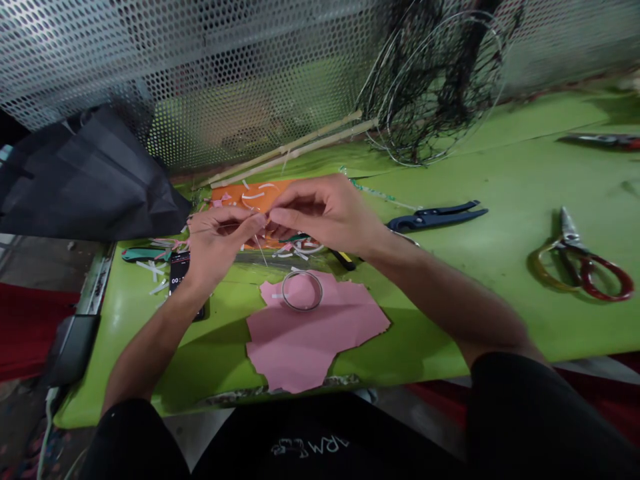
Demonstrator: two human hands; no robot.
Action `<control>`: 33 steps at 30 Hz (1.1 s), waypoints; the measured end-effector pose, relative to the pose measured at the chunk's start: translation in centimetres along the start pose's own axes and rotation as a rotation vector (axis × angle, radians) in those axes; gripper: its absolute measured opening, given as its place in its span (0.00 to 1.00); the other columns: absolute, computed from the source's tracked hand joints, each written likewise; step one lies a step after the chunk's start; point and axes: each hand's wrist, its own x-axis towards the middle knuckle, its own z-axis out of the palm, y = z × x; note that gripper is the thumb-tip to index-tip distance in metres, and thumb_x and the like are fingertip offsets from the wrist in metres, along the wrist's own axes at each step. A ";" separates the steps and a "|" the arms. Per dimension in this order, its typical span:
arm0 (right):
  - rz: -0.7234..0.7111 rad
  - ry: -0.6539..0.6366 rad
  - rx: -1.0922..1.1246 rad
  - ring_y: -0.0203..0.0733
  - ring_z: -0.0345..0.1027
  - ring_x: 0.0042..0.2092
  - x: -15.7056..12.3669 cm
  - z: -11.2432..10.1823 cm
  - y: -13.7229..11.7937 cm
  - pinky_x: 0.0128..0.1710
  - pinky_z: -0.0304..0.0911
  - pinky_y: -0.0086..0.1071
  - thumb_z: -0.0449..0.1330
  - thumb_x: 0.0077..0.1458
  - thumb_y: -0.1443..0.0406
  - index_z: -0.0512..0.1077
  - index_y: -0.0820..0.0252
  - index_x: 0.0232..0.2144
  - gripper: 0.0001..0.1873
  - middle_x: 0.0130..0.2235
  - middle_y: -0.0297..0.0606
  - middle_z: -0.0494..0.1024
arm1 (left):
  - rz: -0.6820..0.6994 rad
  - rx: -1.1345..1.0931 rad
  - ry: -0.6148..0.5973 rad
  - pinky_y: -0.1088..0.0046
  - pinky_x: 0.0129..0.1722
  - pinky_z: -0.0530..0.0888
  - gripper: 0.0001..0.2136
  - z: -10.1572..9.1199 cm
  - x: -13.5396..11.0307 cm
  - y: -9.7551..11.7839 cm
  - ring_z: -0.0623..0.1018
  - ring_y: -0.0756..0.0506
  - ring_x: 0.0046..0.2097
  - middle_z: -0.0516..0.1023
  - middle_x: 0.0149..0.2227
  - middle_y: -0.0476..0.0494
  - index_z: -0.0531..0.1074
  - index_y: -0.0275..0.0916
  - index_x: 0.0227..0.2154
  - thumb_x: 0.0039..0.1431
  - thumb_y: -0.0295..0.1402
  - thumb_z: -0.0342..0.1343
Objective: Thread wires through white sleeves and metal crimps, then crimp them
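Both hands meet above the green table (500, 193). My left hand (217, 241) and my right hand (325, 210) pinch together at the fingertips on a thin pale wire or stick (260, 250) that slants down from between them. Just below lies a torn pink paper sheet (310, 333) with a small clear ring (302, 291) resting on it. Behind the hands sits an orange sheet (250, 193) scattered with white paper strips.
Blue-handled pliers (437, 215) lie right of my hands; red-handled scissors (583, 263) farther right. A wire hoop with black netting (435, 87) leans on the perforated metal wall. Bamboo sticks (300, 148), a black bag (80, 180), a phone (179, 270) and a green-handled tool (145, 253) sit left.
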 end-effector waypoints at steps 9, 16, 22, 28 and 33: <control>-0.079 0.126 0.068 0.34 0.72 0.30 0.3 0.6 0.9 0.30 0.71 0.30 0.75 0.50 0.53 0.80 0.60 0.28 0.17 0.28 0.35 0.82 | -0.084 -0.129 -0.057 0.76 0.23 0.79 0.14 -0.1 0.2 -0.3 0.78 0.51 0.22 0.81 0.24 0.50 0.82 0.41 0.26 0.48 0.45 0.75; -0.010 0.150 0.137 0.33 0.73 0.28 0.4 0.2 0.9 0.28 0.72 0.27 0.75 0.49 0.57 0.79 0.62 0.28 0.15 0.28 0.35 0.81 | -0.105 -0.151 -0.075 0.73 0.28 0.83 0.14 -0.4 0.4 -0.3 0.82 0.49 0.26 0.83 0.27 0.49 0.84 0.42 0.31 0.45 0.45 0.76; -0.008 0.168 0.162 0.33 0.74 0.27 0.3 0.4 0.8 0.29 0.74 0.28 0.75 0.49 0.57 0.78 0.61 0.29 0.15 0.27 0.33 0.81 | 0.047 -0.073 -0.004 0.73 0.32 0.84 0.10 -0.4 0.1 -0.2 0.84 0.48 0.29 0.86 0.31 0.48 0.85 0.44 0.32 0.50 0.42 0.75; -0.027 0.147 0.092 0.34 0.74 0.27 0.2 0.7 0.7 0.27 0.72 0.28 0.73 0.51 0.52 0.79 0.62 0.28 0.19 0.26 0.34 0.81 | 0.064 0.023 -0.042 0.72 0.34 0.84 0.10 -0.1 -0.2 0.5 0.85 0.47 0.33 0.86 0.31 0.46 0.84 0.41 0.31 0.51 0.41 0.74; -0.095 0.135 -0.054 0.36 0.74 0.30 0.0 0.5 0.3 0.31 0.72 0.29 0.70 0.57 0.53 0.79 0.62 0.29 0.18 0.28 0.37 0.82 | 0.154 0.145 0.028 0.73 0.37 0.84 0.06 0.0 -0.7 0.8 0.85 0.48 0.33 0.87 0.33 0.47 0.84 0.41 0.33 0.56 0.38 0.70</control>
